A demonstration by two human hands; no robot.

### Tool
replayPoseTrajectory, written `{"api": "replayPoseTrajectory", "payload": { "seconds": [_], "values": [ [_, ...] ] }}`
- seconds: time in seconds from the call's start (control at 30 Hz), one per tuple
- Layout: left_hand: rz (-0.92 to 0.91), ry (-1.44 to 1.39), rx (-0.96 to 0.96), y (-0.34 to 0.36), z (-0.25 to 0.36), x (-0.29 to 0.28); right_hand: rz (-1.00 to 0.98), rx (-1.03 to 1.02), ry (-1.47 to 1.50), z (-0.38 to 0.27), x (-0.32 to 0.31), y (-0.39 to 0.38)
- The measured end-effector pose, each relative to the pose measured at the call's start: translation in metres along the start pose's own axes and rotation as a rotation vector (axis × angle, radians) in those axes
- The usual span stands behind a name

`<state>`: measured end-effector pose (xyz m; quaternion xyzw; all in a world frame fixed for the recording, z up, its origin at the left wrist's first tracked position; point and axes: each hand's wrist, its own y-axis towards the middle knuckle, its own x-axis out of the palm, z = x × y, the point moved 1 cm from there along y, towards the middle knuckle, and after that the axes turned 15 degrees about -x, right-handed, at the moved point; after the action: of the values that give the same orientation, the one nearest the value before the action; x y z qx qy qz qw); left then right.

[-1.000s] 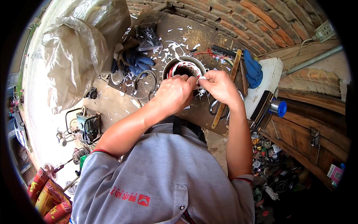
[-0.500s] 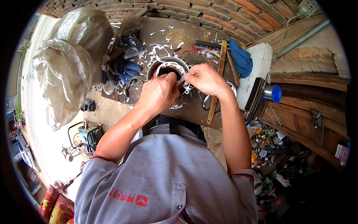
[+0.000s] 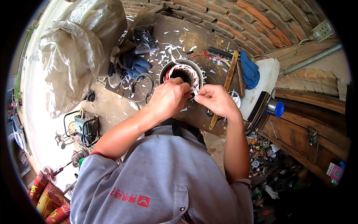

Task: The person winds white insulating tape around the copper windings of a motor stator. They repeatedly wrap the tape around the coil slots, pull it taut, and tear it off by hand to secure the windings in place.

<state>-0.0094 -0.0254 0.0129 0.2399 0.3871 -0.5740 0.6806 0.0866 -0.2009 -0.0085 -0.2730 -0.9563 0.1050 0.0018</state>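
Left hand [image 3: 169, 98] and right hand [image 3: 214, 100] pinch a small white paper strip [image 3: 194, 90] between fingertips, at the near rim of the motor stator [image 3: 182, 72] on the bench [image 3: 201, 115]. Risk: strip tears or slips if pulled at an angle; sharp slot edges may nick the red windings [image 3: 176, 68]. Paper scraps [image 3: 164, 50] nearby could snag.

Head camera looks steeply down, close over the workbench [image 3: 156, 41].

left hand [image 3: 169, 99] curled, right hand [image 3: 215, 100] pinching, fingertips nearly meeting
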Motion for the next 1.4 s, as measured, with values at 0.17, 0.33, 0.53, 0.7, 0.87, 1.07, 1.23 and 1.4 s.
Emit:
{"api": "replayPoseTrajectory", "payload": {
  "seconds": [0.17, 0.33, 0.53, 0.7, 0.87, 1.07, 1.23, 1.4],
  "values": [
    [-0.218, 0.036, -0.059, 0.019, 0.000, -0.003, 0.018, 0.009, -0.097, -0.003, 0.002, -0.002],
    [-0.305, -0.149, -0.071, 0.025, -0.010, 0.004, 0.029, -0.032, -0.056, 0.000, 0.016, -0.012],
    [-0.305, -0.166, -0.082, 0.023, -0.013, 0.009, 0.097, -0.007, -0.070, 0.003, 0.020, -0.015],
    [-0.247, -0.249, -0.114, 0.014, -0.014, 0.015, 0.140, 0.038, -0.063, -0.006, 0.021, -0.015],
    [-0.321, -0.105, -0.004, 0.016, -0.012, 0.002, 0.172, 0.028, 0.034, -0.007, 0.018, -0.009],
    [-0.370, 0.144, 0.142, 0.016, -0.006, -0.007, 0.170, 0.065, 0.074, -0.011, 0.015, -0.005],
    [-0.320, -0.039, 0.177, 0.013, -0.022, -0.001, -0.005, 0.116, 0.082, -0.011, 0.010, -0.013],
    [-0.382, -0.168, -0.036, 0.023, -0.015, -0.010, 0.070, 0.082, 0.197, -0.005, 0.015, -0.019]
  ]
}}
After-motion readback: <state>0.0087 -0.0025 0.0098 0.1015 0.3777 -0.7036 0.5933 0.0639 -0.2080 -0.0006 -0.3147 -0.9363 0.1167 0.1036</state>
